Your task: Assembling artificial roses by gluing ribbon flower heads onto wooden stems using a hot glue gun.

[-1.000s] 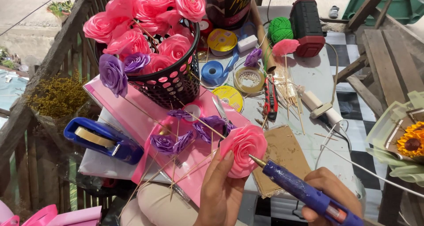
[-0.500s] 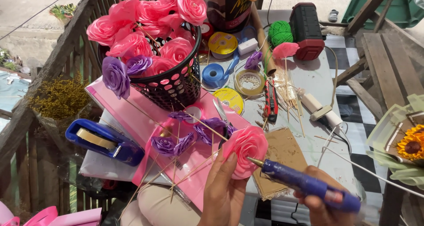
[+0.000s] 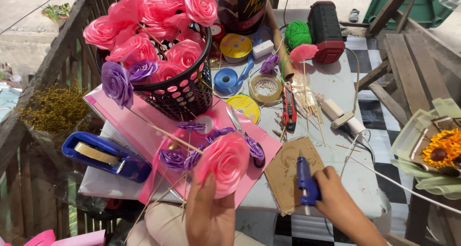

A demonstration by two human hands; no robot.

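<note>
My left hand point(image 3: 210, 215) holds up a pink ribbon rose point(image 3: 224, 162) by its underside, just above the table's near edge. My right hand point(image 3: 339, 202) grips a blue glue gun point(image 3: 304, 180), its nozzle pointing away from me over a brown cardboard sheet point(image 3: 293, 171). The gun is apart from the rose, well to its right. Small purple ribbon roses point(image 3: 175, 157) on thin wooden sticks lie on pink paper point(image 3: 144, 130) beside my left hand.
A black basket point(image 3: 180, 94) full of pink and purple roses stands at the back left. A blue tape dispenser point(image 3: 103, 155), ribbon spools point(image 3: 225, 80), a red cutter point(image 3: 288, 107), loose sticks, green yarn point(image 3: 297, 33) and a white cord point(image 3: 384, 176) crowd the table. A sunflower bouquet point(image 3: 439, 152) lies right.
My right hand has pulled the glue gun away from the rose, turned it and lowered it onto the cardboard. My left hand keeps holding the pink rose up.
</note>
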